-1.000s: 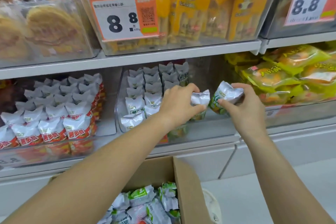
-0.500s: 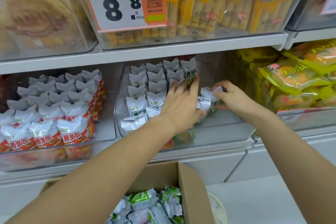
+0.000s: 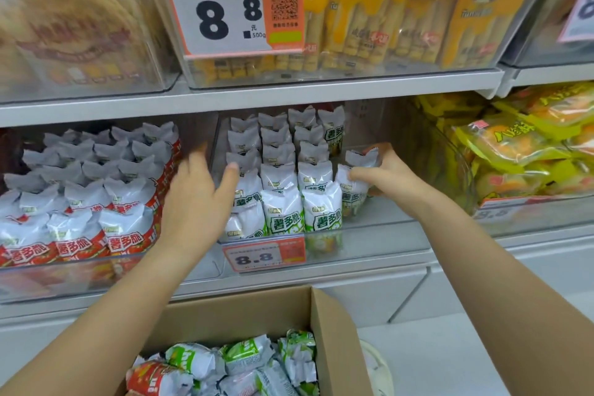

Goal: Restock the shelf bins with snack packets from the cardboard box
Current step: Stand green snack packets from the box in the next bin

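White-and-green snack packets [image 3: 284, 177] stand in rows in the clear middle bin [image 3: 379, 231] on the lower shelf. My right hand [image 3: 390, 175] reaches into that bin and grips the rightmost green packets [image 3: 353, 182] at the end of the rows. My left hand [image 3: 196, 194] hovers at the bin's left wall with fingers spread, holding nothing; its fingertips are blurred. Below, the open cardboard box [image 3: 334, 341] holds several loose green packets [image 3: 244, 360] and a red one [image 3: 151, 376].
A bin of red-and-white packets [image 3: 86, 202] sits to the left. Yellow-green bags [image 3: 520, 151] fill the bin at right. Above, bins hold yellow stick packs [image 3: 401, 6] and round crackers [image 3: 70, 29]. Price tags [image 3: 263, 255] hang on bin fronts.
My left hand has let go and swung left out of the middle bin, fingers spread. My right hand has pushed its packets deeper against the rows. The view has moved closer.
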### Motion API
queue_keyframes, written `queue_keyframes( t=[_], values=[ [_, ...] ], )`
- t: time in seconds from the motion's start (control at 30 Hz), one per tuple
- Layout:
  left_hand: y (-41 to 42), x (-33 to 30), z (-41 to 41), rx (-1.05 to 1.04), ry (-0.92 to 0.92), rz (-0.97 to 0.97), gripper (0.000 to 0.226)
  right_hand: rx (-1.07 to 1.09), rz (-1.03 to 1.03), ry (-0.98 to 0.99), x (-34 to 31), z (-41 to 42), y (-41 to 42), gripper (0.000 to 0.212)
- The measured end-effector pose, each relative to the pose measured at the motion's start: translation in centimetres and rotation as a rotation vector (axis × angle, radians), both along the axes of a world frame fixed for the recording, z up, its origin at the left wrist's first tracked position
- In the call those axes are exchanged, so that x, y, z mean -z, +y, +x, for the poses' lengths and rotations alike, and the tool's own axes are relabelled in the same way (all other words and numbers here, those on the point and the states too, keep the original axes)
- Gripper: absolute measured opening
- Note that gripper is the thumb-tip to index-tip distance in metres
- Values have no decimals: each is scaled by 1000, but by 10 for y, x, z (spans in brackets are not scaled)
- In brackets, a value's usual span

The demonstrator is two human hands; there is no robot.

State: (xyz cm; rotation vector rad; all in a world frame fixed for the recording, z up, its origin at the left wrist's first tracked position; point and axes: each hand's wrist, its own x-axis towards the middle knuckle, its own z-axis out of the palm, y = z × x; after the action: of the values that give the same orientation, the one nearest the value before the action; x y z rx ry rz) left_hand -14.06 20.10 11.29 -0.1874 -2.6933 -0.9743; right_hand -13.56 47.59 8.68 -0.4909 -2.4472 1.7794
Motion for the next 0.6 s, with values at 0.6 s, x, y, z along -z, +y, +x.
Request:
queue_keyframes(
  t=[0.6],
  values=[
    [5,11,2,-22,-121,377,13,142,-108,43,7,-62,-19,51]
  ],
)
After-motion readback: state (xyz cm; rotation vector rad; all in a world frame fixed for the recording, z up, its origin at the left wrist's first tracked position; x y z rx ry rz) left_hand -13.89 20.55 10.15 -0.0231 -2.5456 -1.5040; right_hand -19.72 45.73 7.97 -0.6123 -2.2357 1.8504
